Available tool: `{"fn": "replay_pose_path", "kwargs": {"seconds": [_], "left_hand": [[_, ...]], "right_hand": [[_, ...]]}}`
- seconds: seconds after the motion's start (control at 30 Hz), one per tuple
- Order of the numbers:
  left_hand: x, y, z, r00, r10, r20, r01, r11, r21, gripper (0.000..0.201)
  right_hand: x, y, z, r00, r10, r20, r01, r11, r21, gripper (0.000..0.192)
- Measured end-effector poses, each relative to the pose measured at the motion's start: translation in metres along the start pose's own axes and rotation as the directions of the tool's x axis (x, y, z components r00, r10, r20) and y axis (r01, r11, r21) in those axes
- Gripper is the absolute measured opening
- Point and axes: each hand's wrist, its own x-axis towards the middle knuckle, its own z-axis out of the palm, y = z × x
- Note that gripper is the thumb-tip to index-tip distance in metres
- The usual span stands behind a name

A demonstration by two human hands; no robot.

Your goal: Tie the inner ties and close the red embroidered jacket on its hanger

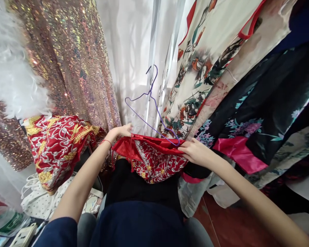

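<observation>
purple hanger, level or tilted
Tilted: the purple hanger has its left end high, its right end low at the embroidered red garment, near the right hand.

- Gold-pink sequined fabric point(74, 61) hanging at the upper left
- Fluffy white feathery trim point(15, 68) at the far left, overlapping the sequins
- Sheer white drape point(128, 41) at the back
- Cream floral dress point(198, 68) with red edging, hanging right of centre
- Black flowered garment point(280, 92) farther right, bright pink satin point(243, 152) below it
- White dotted cloth point(37, 197) at the lower left
- Clear plastic bottle point(9, 221), green-labelled, near a pale power strip point(24, 236)
- Reddish tiled floor point(221, 223) at the lower right
</observation>
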Motion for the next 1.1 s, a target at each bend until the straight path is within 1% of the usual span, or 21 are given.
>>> {"fn": "replay_pose_path", "kwargs": {"seconds": [0.03, 0.1, 0.2, 0.23, 0.3, 0.37, 0.4, 0.43, 0.47, 0.57, 0.67, 0.77, 0.83, 0.9, 0.93, 1.03, 1.1], "left_hand": [[-0.001, 0.002, -0.005, 0.999, 0.038, -0.005, -0.038, 0.999, -0.031, 0.072], [-0.003, 0.009, -0.014, 0.992, 0.126, -0.011, -0.126, 0.989, -0.072, 0.084], [-0.010, 0.029, -0.023, 0.967, 0.254, 0.026, -0.253, 0.967, -0.033, 0.088], [-0.011, 0.038, -0.023, 0.955, 0.296, 0.012, -0.297, 0.955, 0.007, 0.085], [-0.014, 0.056, -0.017, 0.917, 0.391, -0.081, -0.380, 0.916, 0.127, 0.068], [-0.014, 0.071, -0.005, 0.848, 0.500, -0.175, -0.447, 0.853, 0.272, 0.046], [-0.013, 0.076, 0.001, 0.817, 0.544, -0.190, -0.464, 0.817, 0.343, 0.042], [-0.012, 0.079, 0.007, 0.797, 0.574, -0.187, -0.471, 0.785, 0.404, 0.040], [-0.011, 0.081, 0.012, 0.787, 0.591, -0.175, -0.469, 0.759, 0.452, 0.041], [-0.010, 0.082, 0.021, 0.792, 0.587, -0.169, -0.431, 0.733, 0.526, 0.041], [-0.015, 0.084, 0.023, 0.803, 0.567, -0.186, -0.406, 0.748, 0.525, 0.039], [-0.026, 0.091, 0.024, 0.812, 0.547, -0.206, -0.389, 0.768, 0.509, 0.040], [-0.034, 0.099, 0.026, 0.835, 0.501, -0.228, -0.338, 0.793, 0.507, 0.041], [-0.042, 0.110, 0.029, 0.861, 0.443, -0.251, -0.276, 0.821, 0.500, 0.041], [-0.045, 0.116, 0.032, 0.867, 0.422, -0.265, -0.255, 0.833, 0.492, 0.039], [-0.052, 0.134, 0.041, 0.867, 0.374, -0.329, -0.214, 0.876, 0.431, 0.033], [-0.053, 0.140, 0.044, 0.871, 0.337, -0.357, -0.200, 0.907, 0.369, 0.029]], "right_hand": [[-0.001, 0.006, 0.002, 1.000, 0.007, -0.012, -0.007, 1.000, -0.003, 0.013], [-0.003, 0.016, 0.006, 0.999, -0.001, -0.032, 0.002, 1.000, 0.016, 0.013], [-0.004, 0.022, 0.009, 0.997, -0.032, -0.066, 0.036, 0.997, 0.069, 0.015], [-0.004, 0.022, 0.008, 0.996, -0.043, -0.072, 0.048, 0.996, 0.078, 0.016], [-0.003, 0.020, 0.005, 0.995, -0.064, -0.075, 0.070, 0.995, 0.072, 0.016], [-0.003, 0.017, 0.000, 0.993, -0.087, -0.077, 0.091, 0.994, 0.053, 0.017], [-0.004, 0.016, -0.003, 0.992, -0.096, -0.084, 0.100, 0.994, 0.046, 0.018], [-0.005, 0.015, -0.005, 0.990, -0.103, -0.094, 0.107, 0.993, 0.043, 0.018], [-0.006, 0.015, -0.008, 0.988, -0.107, -0.108, 0.112, 0.993, 0.045, 0.018], [-0.008, 0.019, -0.015, 0.983, -0.111, -0.145, 0.122, 0.990, 0.071, 0.017], [-0.004, 0.027, -0.021, 0.982, -0.112, -0.151, 0.127, 0.987, 0.094, 0.020], [0.007, 0.038, -0.023, 0.983, -0.093, -0.157, 0.112, 0.987, 0.114, 0.020], [0.018, 0.042, -0.025, 0.981, -0.086, -0.176, 0.111, 0.984, 0.137, 0.020], [0.030, 0.043, -0.030, 0.973, -0.088, -0.215, 0.123, 0.980, 0.157, 0.020], [0.037, 0.043, -0.033, 0.967, -0.089, -0.239, 0.130, 0.978, 0.164, 0.020], [0.055, 0.039, -0.048, 0.953, -0.073, -0.293, 0.132, 0.973, 0.187, 0.018], [0.066, 0.036, -0.057, 0.952, -0.050, -0.303, 0.124, 0.965, 0.230, 0.016]]}}
